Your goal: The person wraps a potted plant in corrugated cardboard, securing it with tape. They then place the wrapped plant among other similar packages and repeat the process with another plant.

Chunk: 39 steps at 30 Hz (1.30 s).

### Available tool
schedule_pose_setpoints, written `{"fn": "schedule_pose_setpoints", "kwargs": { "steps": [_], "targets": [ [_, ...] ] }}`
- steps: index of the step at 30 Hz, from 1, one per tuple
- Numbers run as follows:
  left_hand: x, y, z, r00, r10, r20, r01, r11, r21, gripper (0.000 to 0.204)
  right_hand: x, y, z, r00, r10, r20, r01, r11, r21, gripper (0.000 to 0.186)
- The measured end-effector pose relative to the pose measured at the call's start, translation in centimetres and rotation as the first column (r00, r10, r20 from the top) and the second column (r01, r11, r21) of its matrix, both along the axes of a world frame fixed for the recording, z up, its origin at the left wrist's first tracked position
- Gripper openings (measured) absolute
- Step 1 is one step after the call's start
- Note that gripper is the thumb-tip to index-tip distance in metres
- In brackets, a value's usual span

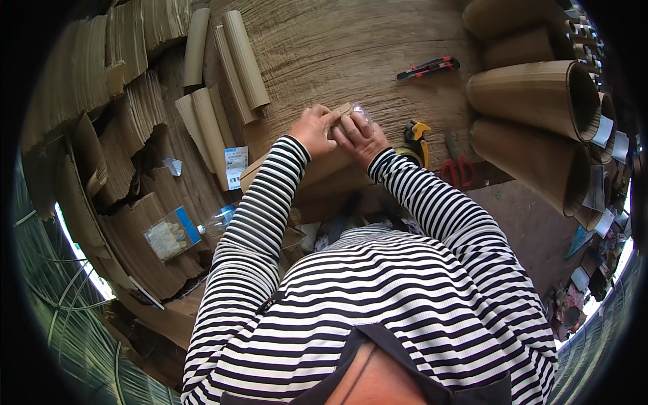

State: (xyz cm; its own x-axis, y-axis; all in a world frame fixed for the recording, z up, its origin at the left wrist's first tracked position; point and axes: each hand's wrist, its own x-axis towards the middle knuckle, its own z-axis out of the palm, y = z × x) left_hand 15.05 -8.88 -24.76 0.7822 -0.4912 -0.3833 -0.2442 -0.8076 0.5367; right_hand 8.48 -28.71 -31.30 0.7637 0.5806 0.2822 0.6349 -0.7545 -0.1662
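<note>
Both my hands meet at the wooden tabletop's middle, over a piece of brown cardboard (324, 169) that runs toward my body. My left hand (314, 132) has its fingers bent and pressed on the cardboard's far end. Close against it, my right hand (361, 138) curls around a clear, shiny thing (362, 112), perhaps a roll of clear tape; fingers cover most of it. Just right of that hand sits a yellow-and-black tape dispenser (416, 144). Red-handled scissors (457, 171) lie farther right by the near edge, and a red-and-black utility knife (428, 68) lies beyond.
Rolled cardboard tubes (530, 88) line the right side. Stacked corrugated cardboard (128, 40) fills the left, with narrow cardboard rolls (244, 59) beside it. Near my left arm are a labelled slip (235, 166), a clear plastic bottle (216, 221) and a bag of gloves (171, 236).
</note>
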Motion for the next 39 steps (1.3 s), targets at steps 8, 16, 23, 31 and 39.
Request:
{"fn": "schedule_pose_setpoints", "kwargs": {
  "steps": [8, 16, 23, 31, 39],
  "targets": [
    [-3.9, -2.7, 1.4, 0.984, 0.159, 0.078, -0.167, 0.979, 0.117, 0.073, -4.4, -9.2, 6.7, 0.756, -0.405, -0.514, 0.471, 0.882, -0.001, 0.088],
    [-6.6, -3.8, 1.3, 0.971, 0.136, 0.198, -0.154, 0.985, 0.079, 0.071, -2.9, -12.6, 3.7, 0.033, -0.625, -0.78, 0.545, 0.665, -0.51, 0.07],
    [-8.8, -4.1, 1.5, 0.963, 0.126, 0.237, -0.155, 0.982, 0.11, 0.08, -0.9, -16.0, 6.4, 0.147, -0.418, -0.897, 0.467, 0.828, -0.309, 0.057],
    [-8.5, -3.5, 0.6, 0.968, 0.077, 0.238, -0.078, 0.997, -0.004, 0.077, 0.4, -13.6, 9.3, 0.275, 0.104, -0.956, 0.738, 0.615, 0.279, 0.076],
    [-8.9, -2.8, -0.6, 0.959, 0.077, 0.274, -0.039, 0.989, -0.141, 0.076, 2.5, -5.5, 11.9, 0.469, -0.248, -0.848, 0.637, 0.76, 0.13, 0.079]
  ]
}}
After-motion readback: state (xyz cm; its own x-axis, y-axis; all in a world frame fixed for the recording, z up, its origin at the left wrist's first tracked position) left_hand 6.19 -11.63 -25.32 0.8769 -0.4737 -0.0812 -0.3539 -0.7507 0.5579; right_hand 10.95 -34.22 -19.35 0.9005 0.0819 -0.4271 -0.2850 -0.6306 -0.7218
